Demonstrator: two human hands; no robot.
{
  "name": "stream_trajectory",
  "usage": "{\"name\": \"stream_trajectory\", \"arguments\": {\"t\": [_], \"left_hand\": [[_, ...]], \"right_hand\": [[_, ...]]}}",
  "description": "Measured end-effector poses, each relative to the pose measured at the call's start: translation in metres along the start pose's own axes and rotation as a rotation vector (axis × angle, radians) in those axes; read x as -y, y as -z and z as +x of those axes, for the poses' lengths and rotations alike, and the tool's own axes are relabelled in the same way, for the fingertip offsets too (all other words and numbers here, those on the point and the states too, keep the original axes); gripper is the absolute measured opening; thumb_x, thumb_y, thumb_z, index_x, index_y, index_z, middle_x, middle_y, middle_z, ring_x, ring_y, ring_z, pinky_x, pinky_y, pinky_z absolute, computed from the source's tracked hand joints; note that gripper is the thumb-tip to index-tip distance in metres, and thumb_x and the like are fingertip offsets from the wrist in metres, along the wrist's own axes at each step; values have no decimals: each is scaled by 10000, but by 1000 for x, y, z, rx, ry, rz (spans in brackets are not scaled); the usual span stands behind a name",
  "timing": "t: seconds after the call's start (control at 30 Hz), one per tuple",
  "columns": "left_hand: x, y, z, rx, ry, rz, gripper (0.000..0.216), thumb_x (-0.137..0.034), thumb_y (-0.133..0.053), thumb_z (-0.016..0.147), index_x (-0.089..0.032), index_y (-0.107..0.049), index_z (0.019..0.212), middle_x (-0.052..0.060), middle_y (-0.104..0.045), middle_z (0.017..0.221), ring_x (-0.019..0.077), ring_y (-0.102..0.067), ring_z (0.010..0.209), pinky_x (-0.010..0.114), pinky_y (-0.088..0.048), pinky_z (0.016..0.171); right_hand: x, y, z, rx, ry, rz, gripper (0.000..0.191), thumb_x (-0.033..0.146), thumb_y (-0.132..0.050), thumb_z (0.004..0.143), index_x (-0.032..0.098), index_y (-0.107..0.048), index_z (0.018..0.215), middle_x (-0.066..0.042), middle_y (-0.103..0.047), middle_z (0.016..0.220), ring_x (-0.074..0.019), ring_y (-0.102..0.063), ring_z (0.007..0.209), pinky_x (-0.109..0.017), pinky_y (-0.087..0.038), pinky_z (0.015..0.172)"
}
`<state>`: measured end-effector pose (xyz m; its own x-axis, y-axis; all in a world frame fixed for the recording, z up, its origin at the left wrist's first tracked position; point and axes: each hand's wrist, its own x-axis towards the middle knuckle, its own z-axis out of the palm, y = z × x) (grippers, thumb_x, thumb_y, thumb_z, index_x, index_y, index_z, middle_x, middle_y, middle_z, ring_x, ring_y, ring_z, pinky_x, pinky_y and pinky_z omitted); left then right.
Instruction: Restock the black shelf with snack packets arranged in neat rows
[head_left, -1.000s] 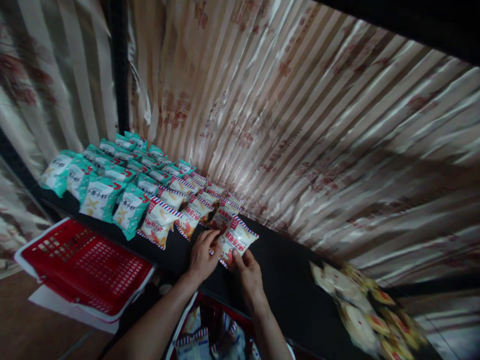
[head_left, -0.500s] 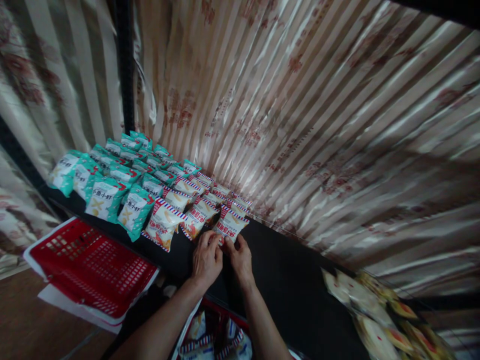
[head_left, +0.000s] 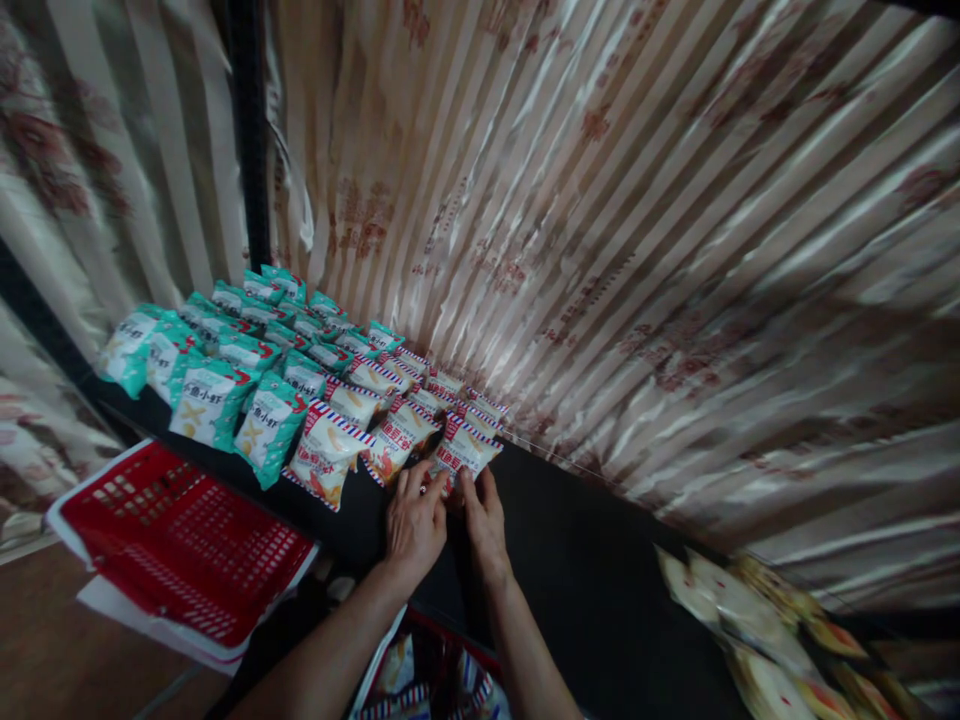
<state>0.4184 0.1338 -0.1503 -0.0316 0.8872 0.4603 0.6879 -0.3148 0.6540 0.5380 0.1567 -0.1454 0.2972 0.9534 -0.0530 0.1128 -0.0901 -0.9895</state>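
Well, both hands are down on one red-striped packet (head_left: 465, 452), which lies on the black shelf (head_left: 592, 570) beyond the red basket (head_left: 180, 550) and off to its right. The left hand (head_left: 416, 522) and the right hand (head_left: 484, 520) sit side by side, almost touching. Their fingers reach forward, held close together, with the tips on the packet's near edge. Whether they pinch that edge or only press on it I cannot tell from where I stand, since the thumbs are hidden.

That packet is the farthest from the basket in a row of other red-striped packets (head_left: 327, 462). The row runs along the shelf front and overlaps more rows that step back toward the striped curtain (head_left: 615, 250). Nearer the basket, directly behind it, are the teal packets (head_left: 211, 402), laid in the same overlapping rows and leaning back.

The basket itself sits lower than the shelf, tilted, with a white rim around its red mesh. Well to the right of the basket, past both forearms, a blurred heap of yellow packets (head_left: 750, 625) lies on the shelf. Just to the right of the basket, under the forearms, more striped packets show in a second bin (head_left: 420, 690), only partly in sight.
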Motion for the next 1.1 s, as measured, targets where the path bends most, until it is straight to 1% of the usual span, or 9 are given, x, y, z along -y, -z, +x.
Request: {"name": "stream_trajectory", "arguments": {"t": [0.13, 0.3, 0.4, 0.5, 0.63, 0.8, 0.93, 1.03, 1.1], "left_hand": [[0, -1, 1, 9, 8, -12, 451, -29, -471, 768, -224, -589, 1157, 60, -543, 1211, 232, -494, 1075, 392, -481, 935], [0, -2, 3, -5, -10, -26, 453, -24, -465, 764, -211, -583, 1159, 69, -549, 1208, 237, -498, 1068, 405, -478, 935], [1, -5, 3, -38, -11, -45, 442, -22, -468, 761, -211, -585, 1143, 73, -550, 1197, 234, -496, 1075, 403, -476, 934], [1, -8, -1, -76, -17, -68, 411, -25, -465, 768, -203, -588, 1117, 80, -561, 1160, 228, -508, 1054, 394, -479, 913], [-6, -8, -13, -65, -107, -126, 358, -25, -443, 776, -187, -603, 1053, 80, -587, 1059, 208, -537, 991, 356, -492, 866], [-22, 3, -36, 14, -278, -197, 322, -34, -427, 775, -183, -620, 984, 70, -596, 965, 188, -562, 937, 326, -497, 831], [-38, 20, -65, 204, -420, -289, 300, -62, -416, 784, -180, -626, 962, 63, -601, 940, 161, -578, 883, 297, -501, 813], [-42, 39, -101, 525, -463, -329, 298, -104, -424, 792, -203, -637, 974, 44, -620, 933, 149, -590, 874, 276, -499, 815], [-39, 52, -129, 752, -430, -273, 323, -157, -481, 766, -235, -640, 1036, 46, -621, 1077, 179, -576, 1003, 305, -478, 892]], "right_hand": [[2, -6, -1, 1, 8, -11, 693, 567, -584, 737, 197, -458, 1310, -79, -658, 1135, -229, -636, 963, -328, -503, 821], [2, -6, 0, 27, 60, -77, 636, 565, -571, 756, 190, -499, 1265, -79, -672, 1105, -238, -631, 979, -329, -502, 816], [0, -6, 0, 23, 75, -54, 681, 563, -559, 765, 181, -447, 1318, -92, -647, 1162, -243, -617, 1023, -341, -497, 843], [-2, 1, -10, -88, 103, -86, 739, 561, -562, 761, 162, -390, 1359, -127, -523, 1330, -254, -522, 1180, -367, -436, 960], [-5, 30, -53, -240, 161, -222, 671, 556, -540, 776, 136, -461, 1293, -156, -509, 1322, -258, -501, 1195, -407, -388, 1015], [-18, 74, -146, -183, 228, -384, 453, 469, -514, 832, 184, -563, 1181, -114, -623, 1167, -226, -595, 1056, -414, -446, 960], [-38, 96, -212, -87, 189, -475, 352, 439, -516, 835, 192, -651, 1046, -106, -680, 1078, -228, -636, 996, -366, -519, 860], [-52, 101, -243, -50, 107, -480, 346, 451, -491, 841, 199, -677, 988, -94, -703, 1032, -226, -656, 967, -349, -527, 856], [-59, 100, -256, -47, 54, -462, 360, 466, -483, 839, 208, -680, 994, -88, -703, 1045, -229, -653, 987, -352, -518, 885]]}}
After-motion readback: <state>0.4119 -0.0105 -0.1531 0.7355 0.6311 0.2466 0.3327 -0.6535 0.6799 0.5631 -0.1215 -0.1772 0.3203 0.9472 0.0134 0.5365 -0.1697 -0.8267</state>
